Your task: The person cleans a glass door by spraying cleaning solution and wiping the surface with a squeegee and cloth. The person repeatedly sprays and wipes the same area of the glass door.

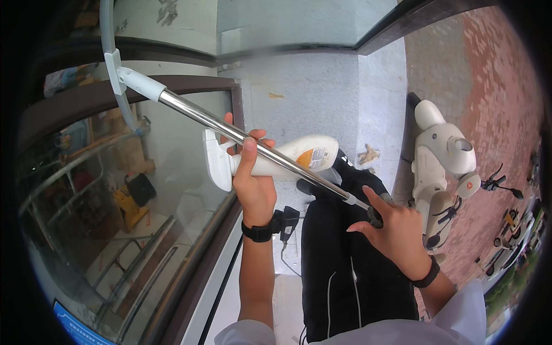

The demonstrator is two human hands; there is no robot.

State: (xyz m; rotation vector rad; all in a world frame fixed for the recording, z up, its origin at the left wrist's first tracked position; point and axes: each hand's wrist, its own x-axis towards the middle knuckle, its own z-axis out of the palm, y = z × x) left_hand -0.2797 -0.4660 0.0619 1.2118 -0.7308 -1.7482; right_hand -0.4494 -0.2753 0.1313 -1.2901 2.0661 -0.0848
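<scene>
My left hand (254,185) grips a steel squeegee pole (202,113) and a white trigger spray bottle (297,153) together, with the thumb over the pole. The bottle lies on its side beneath the pole, its trigger head (217,161) pointing left and an orange label facing up. At the pole's upper left end is a grey plastic squeegee head (114,71); whether it touches the glass is unclear. My right hand (396,233) is at the pole's lower end, thumb and forefinger spread around it. Its other fingers are hidden, as is most of the handle's end.
A dark-framed glass pane (172,142) stands on the left, with tools and metal rails visible through it. Beyond the pale paving (302,95), a white scooter (444,142) stands at right on brick ground. A crumpled tan scrap (368,154) lies near my feet.
</scene>
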